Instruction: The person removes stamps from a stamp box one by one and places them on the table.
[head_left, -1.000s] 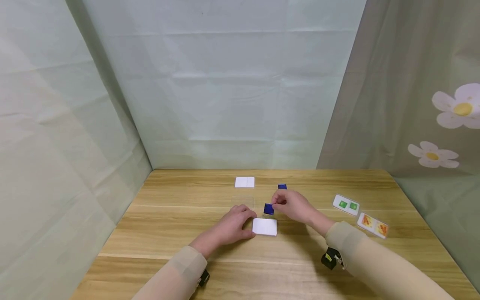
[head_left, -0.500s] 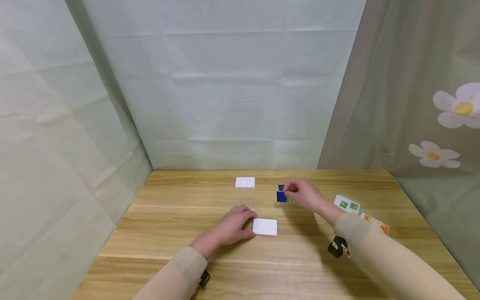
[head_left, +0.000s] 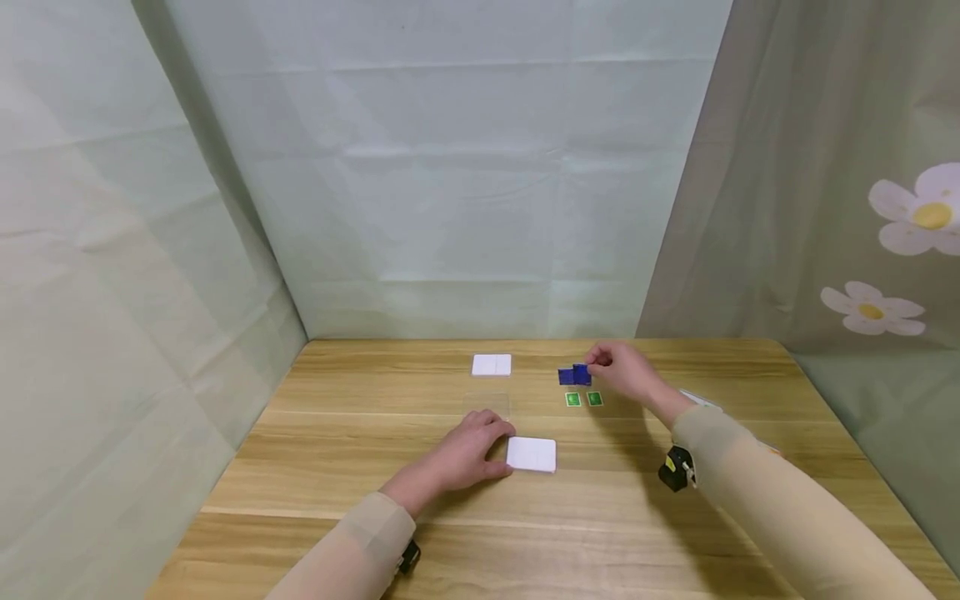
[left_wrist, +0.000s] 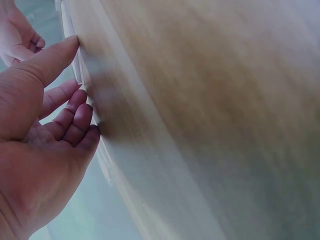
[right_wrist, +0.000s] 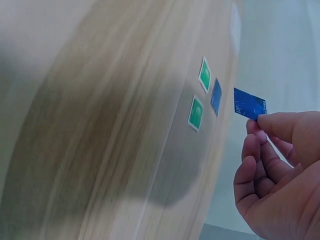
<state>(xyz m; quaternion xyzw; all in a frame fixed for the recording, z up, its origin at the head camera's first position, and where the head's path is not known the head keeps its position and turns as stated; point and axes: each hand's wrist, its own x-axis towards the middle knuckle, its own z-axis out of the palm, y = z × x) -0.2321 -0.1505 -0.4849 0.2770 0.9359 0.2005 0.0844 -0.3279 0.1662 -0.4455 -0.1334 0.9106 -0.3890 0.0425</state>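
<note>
In the head view my right hand (head_left: 626,375) is over the far part of the table, pinching a small blue stamp-like square (head_left: 582,375) between thumb and fingertip. The right wrist view shows this blue square (right_wrist: 249,104) lifted off the surface. A second blue square (head_left: 566,377) lies on the table behind two green stamp-like squares with white borders (head_left: 573,399). My left hand (head_left: 468,450) rests on the tabletop, thumb and index finger at the left edge of a white card (head_left: 532,455). Its fingers (left_wrist: 75,120) are loosely bent in the left wrist view.
Another white card (head_left: 492,364) lies near the back edge of the wooden table (head_left: 360,467). A faint clear sheet (head_left: 486,404) is beyond my left hand. At right, my right arm mostly hides two cards; a white corner (head_left: 701,400) shows. Curtains enclose the table.
My right hand has carried the blue square away from beside the white card, toward the back and right, uncovering the two green squares. The left hand has not moved.
</note>
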